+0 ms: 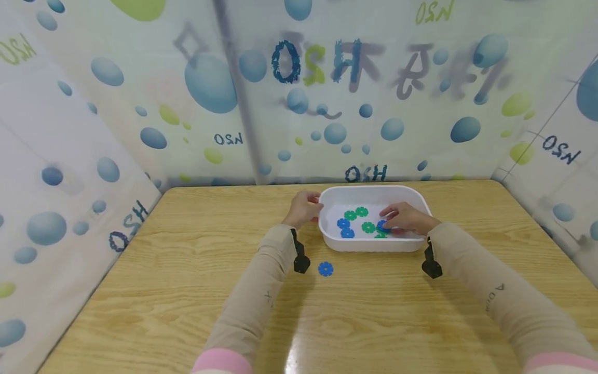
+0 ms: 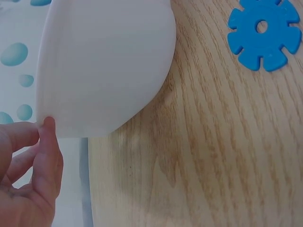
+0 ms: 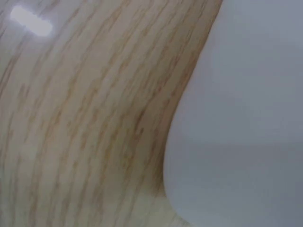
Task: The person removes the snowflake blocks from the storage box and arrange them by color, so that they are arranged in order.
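A white plastic tub (image 1: 369,245) stands on the wooden table, with several blue and green notched snowflake discs inside. My left hand (image 1: 303,208) holds the tub's left end; in the left wrist view its thumb and fingers (image 2: 48,137) pinch the rim. Reaching over the right end, my right hand (image 1: 407,218) is inside the tub, its fingertips at a blue snowflake disc (image 1: 381,224). Green discs (image 1: 368,227) lie right beside that one. In the right wrist view only the tub's outer wall (image 3: 241,123) and the table show; the hand is hidden there.
One loose blue disc (image 1: 325,268) lies on the table (image 1: 187,270) in front of the tub's left corner. Behind the table's far edge hangs a printed curtain (image 1: 327,130), with more curtain at both sides.
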Available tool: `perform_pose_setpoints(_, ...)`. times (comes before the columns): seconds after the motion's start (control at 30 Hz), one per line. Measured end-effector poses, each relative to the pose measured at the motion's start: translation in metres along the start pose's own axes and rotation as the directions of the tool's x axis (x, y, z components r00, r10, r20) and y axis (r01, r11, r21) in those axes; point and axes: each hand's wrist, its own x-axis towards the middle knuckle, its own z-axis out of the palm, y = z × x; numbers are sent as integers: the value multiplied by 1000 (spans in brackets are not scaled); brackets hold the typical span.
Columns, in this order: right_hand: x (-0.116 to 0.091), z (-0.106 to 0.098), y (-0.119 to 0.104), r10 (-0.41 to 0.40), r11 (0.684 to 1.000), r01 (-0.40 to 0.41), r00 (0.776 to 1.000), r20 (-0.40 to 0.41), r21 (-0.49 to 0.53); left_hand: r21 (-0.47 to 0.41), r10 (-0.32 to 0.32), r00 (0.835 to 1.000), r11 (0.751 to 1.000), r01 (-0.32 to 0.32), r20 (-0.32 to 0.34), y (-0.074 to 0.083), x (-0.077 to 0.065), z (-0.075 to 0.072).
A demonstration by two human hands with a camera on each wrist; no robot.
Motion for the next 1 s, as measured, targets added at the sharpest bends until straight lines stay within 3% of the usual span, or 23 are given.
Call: perform_pose_setpoints(1.0,3,1,0,-88,987,91,996,30,-135,-33,-7,1000,999,7,11,0,2,0)
